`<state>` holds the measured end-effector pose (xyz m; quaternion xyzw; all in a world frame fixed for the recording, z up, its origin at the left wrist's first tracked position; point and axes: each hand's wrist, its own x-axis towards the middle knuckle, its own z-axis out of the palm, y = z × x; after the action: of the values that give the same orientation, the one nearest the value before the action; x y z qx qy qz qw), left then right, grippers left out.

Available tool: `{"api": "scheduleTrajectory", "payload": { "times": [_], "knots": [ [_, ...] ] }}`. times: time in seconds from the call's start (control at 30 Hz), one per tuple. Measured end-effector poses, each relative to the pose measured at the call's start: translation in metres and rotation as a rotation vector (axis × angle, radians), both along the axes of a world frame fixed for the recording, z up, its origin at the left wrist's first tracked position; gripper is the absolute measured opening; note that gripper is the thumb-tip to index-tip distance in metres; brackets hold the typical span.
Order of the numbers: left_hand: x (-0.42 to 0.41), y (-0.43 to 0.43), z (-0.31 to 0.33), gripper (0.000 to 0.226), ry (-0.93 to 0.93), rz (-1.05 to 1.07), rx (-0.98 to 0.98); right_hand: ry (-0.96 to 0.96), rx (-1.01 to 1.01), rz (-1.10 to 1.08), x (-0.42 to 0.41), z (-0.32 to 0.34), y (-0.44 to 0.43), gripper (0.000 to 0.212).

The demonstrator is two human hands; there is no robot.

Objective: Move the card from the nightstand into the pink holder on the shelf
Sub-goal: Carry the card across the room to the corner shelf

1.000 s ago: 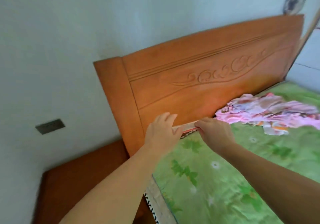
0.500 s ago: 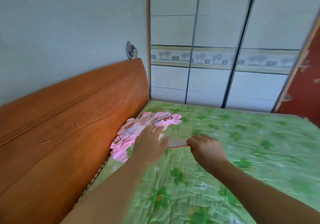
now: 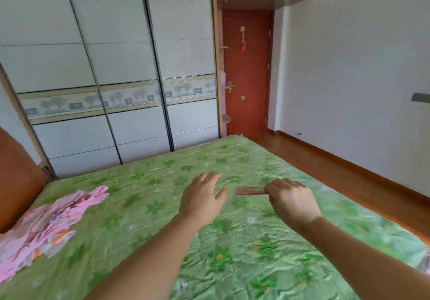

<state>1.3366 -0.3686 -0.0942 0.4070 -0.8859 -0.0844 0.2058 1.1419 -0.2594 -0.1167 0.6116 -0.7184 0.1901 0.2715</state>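
Observation:
My right hand (image 3: 292, 203) pinches a thin reddish card (image 3: 250, 191) by its right end and holds it flat, edge-on, above the green bed. To the left of the card's free end, my left hand (image 3: 201, 198) hovers with fingers spread and holds nothing; a small gap separates it from the card. No pink holder, shelf or nightstand can be made out in this view.
A bed with a green flowered cover (image 3: 232, 241) fills the foreground, with a pink patterned cloth (image 3: 46, 225) lying at its left. A white sliding-door wardrobe (image 3: 111, 72) stands behind the bed. A red door (image 3: 246, 72) and wooden floor (image 3: 337, 169) are to the right.
The view has swung right from the headboard to the wardrobe and door. The card has travelled along in my right hand, and my left hand has come off its left end.

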Motion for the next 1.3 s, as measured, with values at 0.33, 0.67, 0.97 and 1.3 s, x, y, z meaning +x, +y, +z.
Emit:
{"api": "scheduleTrajectory", "payload": {
  "times": [0.33, 0.67, 0.97, 1.3],
  "knots": [
    [-0.295, 0.125, -0.006, 0.046, -0.017, -0.463, 0.033, -0.012, 0.016, -0.438, -0.224, 0.001, 0.194, 0.02],
    [-0.437, 0.238, -0.01, 0.049, 0.012, -0.91, 0.116, -0.081, 0.002, -0.933, -0.266, 0.009, 0.343, 0.01],
    [-0.489, 0.297, -0.02, 0.049, 0.0, -1.109, 0.086, -0.119, 0.005, -1.128, -0.271, 0.002, 0.393, 0.016],
    [-0.575, 0.335, -0.021, 0.05, -0.038, -1.046, 0.038, -0.175, 0.055, -1.056, -0.37, -0.006, 0.441, 0.007]
  ]
}}
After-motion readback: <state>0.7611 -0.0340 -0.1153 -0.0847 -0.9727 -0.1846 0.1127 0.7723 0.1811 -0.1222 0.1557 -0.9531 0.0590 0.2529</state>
